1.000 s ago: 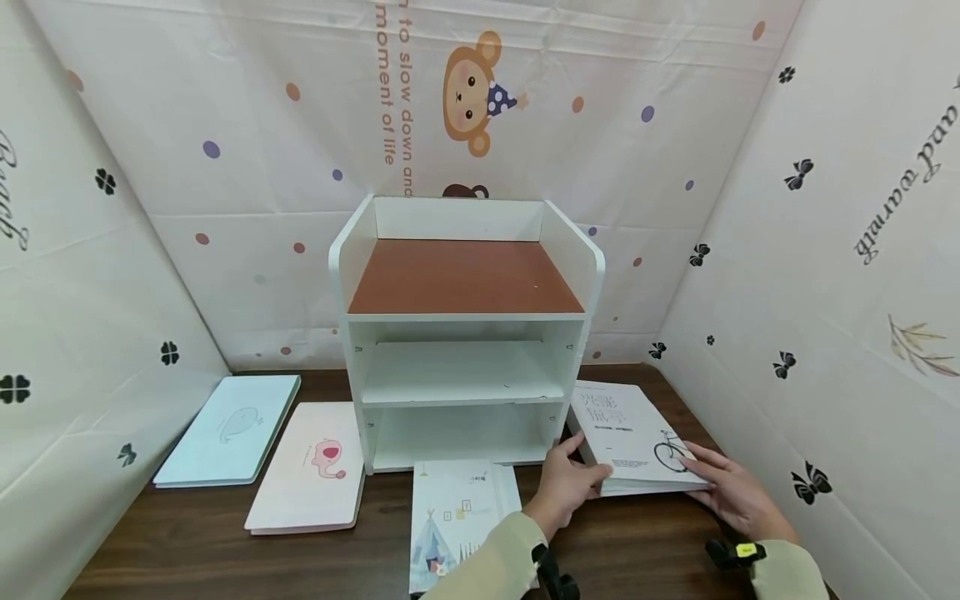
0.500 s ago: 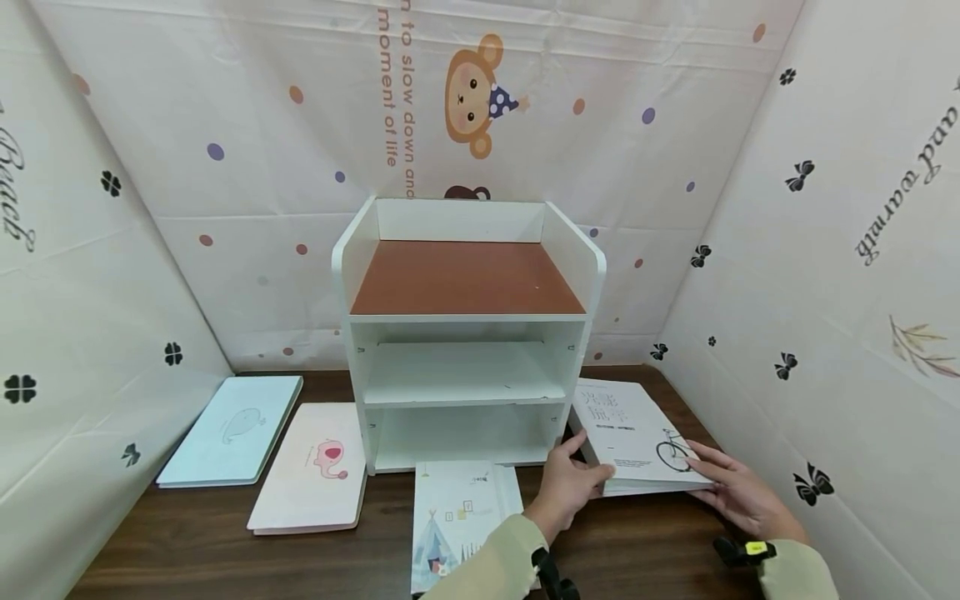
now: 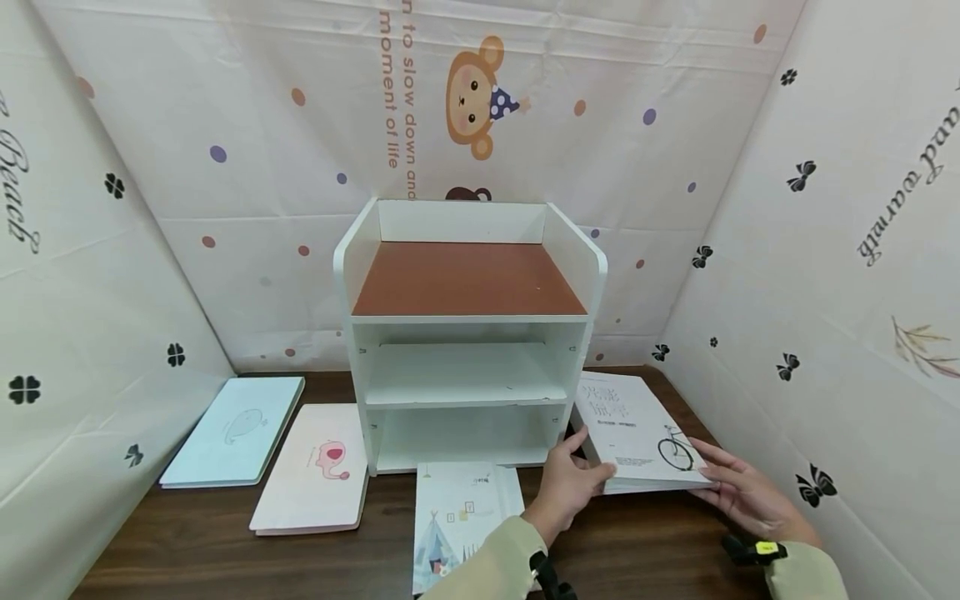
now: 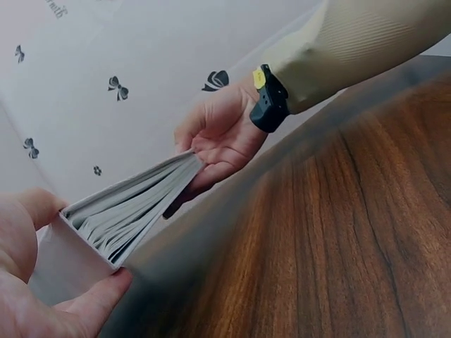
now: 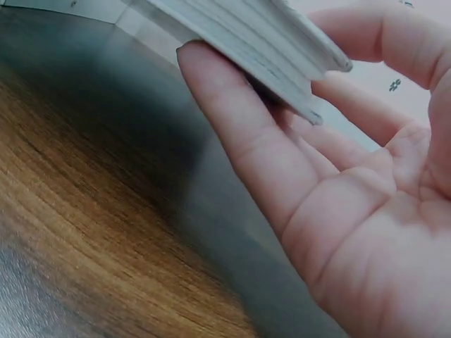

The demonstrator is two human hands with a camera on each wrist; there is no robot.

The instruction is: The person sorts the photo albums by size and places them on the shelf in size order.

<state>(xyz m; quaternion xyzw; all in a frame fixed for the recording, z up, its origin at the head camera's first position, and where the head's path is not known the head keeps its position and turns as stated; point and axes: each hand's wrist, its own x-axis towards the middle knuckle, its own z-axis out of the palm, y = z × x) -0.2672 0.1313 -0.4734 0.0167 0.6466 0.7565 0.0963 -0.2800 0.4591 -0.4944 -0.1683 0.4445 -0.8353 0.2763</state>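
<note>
A thick white book (image 3: 637,425) with a bicycle drawing on its cover is held between both hands, right of the white shelf unit. My left hand (image 3: 566,487) grips its spine side near the front corner. In the left wrist view, thumb and finger span the thickness of the book (image 4: 77,260), and page edges fan slightly. At the opposite front corner, my right hand (image 3: 757,496) holds the book with the thumb on the cover. Fingers (image 5: 232,105) reach under it in the right wrist view, with the wooden tabletop below.
The white shelf unit (image 3: 465,402) has a brown top panel and two open compartments. A book with a tent drawing (image 3: 465,517) lies before it. On its left lie a pink elephant notebook (image 3: 311,467) and a light-blue whale notebook (image 3: 232,433). Patterned cloth (image 3: 795,292) walls the table.
The book's far edge has risen slightly in the head view. My right hand has shifted a little to the right at the corner, while my left hand keeps its grip. The view drifts slightly.
</note>
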